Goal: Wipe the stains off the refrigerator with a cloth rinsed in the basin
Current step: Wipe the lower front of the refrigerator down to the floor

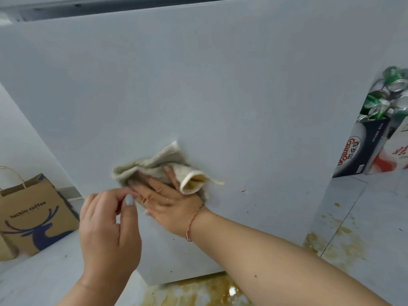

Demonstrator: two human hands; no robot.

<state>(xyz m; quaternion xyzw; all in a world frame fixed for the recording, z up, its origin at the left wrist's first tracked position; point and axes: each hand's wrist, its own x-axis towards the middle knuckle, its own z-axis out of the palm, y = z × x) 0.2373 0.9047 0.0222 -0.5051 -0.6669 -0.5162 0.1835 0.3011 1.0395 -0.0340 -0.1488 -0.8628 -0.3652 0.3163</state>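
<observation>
Pressing the cloth flat against the refrigerator side panel, the right hand lies open-palmed with fingers spread over the fabric; judged purpose: to spread pressure across a wide patch for scrubbing, not to pinch. Cloth sits low on the panel, roughly mid-width, crumpled and folded. Its long axis runs left to right, with a slight downward slope toward the right, where a rolled, yellow-stained end points at the right edge of the panel. One corner sticks up above the fingers. Left hand hovers just beside the right, thumb and forefinger nearly closed, holding nothing I can make out; whether it touches the cloth's left edge cannot be told. Small brownish specks remain on the panel to the right of the cloth, so wiping is judged unfinished. Yellow-brown spill on the floor below the panel. Basin not in view.
</observation>
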